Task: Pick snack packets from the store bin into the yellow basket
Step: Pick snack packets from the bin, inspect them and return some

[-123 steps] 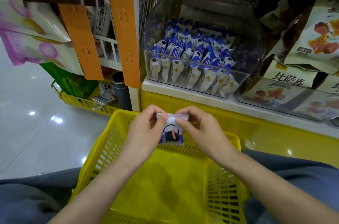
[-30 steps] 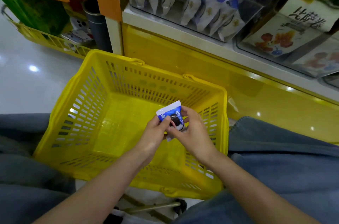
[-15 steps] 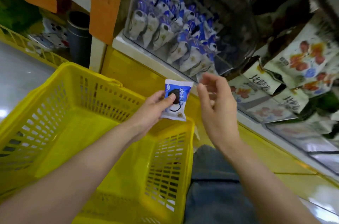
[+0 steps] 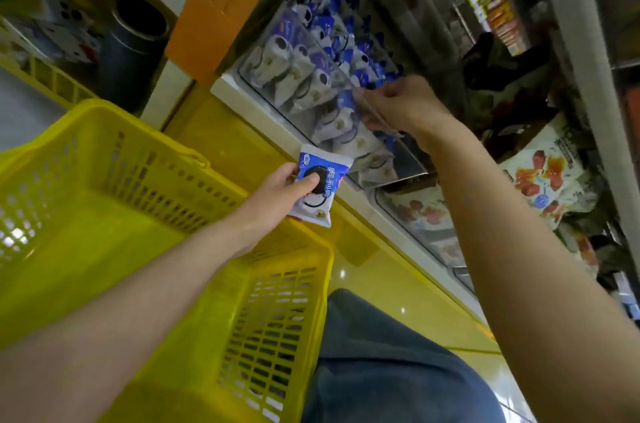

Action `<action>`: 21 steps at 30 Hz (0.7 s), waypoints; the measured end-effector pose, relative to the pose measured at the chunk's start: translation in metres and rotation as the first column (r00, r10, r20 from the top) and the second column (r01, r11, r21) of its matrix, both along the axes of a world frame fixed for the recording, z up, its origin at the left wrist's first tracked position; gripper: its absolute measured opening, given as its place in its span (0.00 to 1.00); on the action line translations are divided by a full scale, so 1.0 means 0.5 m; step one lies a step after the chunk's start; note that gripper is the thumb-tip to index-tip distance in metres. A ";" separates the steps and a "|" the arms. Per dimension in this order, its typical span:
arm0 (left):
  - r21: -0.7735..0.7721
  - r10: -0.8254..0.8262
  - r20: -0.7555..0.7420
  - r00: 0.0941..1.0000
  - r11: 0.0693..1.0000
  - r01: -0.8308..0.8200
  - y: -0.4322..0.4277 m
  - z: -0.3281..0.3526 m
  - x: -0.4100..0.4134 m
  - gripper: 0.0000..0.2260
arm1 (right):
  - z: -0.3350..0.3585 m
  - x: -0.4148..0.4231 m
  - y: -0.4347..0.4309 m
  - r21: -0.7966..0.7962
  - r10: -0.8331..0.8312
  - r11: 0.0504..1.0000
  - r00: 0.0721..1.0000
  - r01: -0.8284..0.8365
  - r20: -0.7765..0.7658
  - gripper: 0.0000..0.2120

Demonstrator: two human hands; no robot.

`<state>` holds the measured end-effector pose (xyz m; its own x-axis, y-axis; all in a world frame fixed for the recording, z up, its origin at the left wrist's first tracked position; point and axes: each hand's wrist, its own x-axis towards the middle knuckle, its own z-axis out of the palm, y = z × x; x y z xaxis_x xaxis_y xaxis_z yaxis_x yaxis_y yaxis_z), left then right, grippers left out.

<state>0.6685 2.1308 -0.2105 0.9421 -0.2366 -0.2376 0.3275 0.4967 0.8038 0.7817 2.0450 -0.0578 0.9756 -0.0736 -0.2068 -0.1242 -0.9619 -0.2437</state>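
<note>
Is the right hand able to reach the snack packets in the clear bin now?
Probably yes: the right hand is at the open top of the clear bin, reaching in among the snack packets; nothing blocks it. Whether it grips one is unclear.

The basket [image 4: 156, 187] is showing plain yellow, its walls patterned with slots. The snack packet [image 4: 320, 190] is showing blue above and white below, with a black round biscuit printed on it (the bin packets [image 4: 301, 76] are showing the same blue and white). The panel [image 4: 221, 0] is glowing orange, and the trousers [image 4: 381, 353] are showing denim blue.
</note>
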 end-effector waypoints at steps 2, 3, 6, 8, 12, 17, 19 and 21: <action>-0.001 -0.004 -0.002 1.000 1.000 0.004 -0.001 0.000 0.000 0.09 | -0.003 0.006 0.013 -0.023 0.021 1.000 0.999 -0.022 -0.034 0.21; -0.004 -0.012 -0.006 1.000 1.000 0.012 -0.002 0.000 -0.001 0.09 | -0.005 0.006 0.020 -0.031 0.018 0.999 0.999 -0.020 -0.049 0.23; -0.008 -0.010 -0.007 1.000 1.000 0.010 -0.005 -0.004 -0.001 0.07 | -0.012 0.009 0.031 -0.057 -0.015 0.998 0.999 0.012 -0.051 0.25; -0.019 0.023 -0.026 0.999 1.000 -0.024 -0.008 -0.007 -0.002 0.03 | -0.011 0.004 0.032 -0.014 -0.048 0.999 0.998 0.048 -0.033 0.22; -0.016 0.116 -0.101 0.988 0.993 -0.118 -0.010 -0.013 -0.005 0.05 | 0.000 -0.025 0.018 0.041 -0.059 0.998 0.977 0.052 0.204 0.13; -0.126 0.117 -0.281 0.952 0.979 -0.158 -0.015 -0.015 -0.025 0.09 | 0.067 -0.110 -0.009 0.177 0.002 0.973 0.778 -0.146 0.629 0.06; -0.176 0.104 -0.302 0.947 0.971 -0.163 -0.020 -0.011 -0.039 0.09 | 0.085 -0.159 -0.020 0.197 0.016 0.958 0.722 -0.210 0.692 0.04; -0.218 0.098 -0.303 0.948 0.961 -0.169 -0.025 -0.009 -0.059 0.09 | 0.079 -0.216 -0.039 0.228 0.028 0.940 0.723 -0.254 0.691 0.03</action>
<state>0.6388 2.1183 -0.2148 0.8689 -0.1965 -0.4543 0.4434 0.7170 0.5379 0.6737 2.0254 -0.0181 0.8567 0.0285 0.5150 0.3115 -0.8244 -0.4725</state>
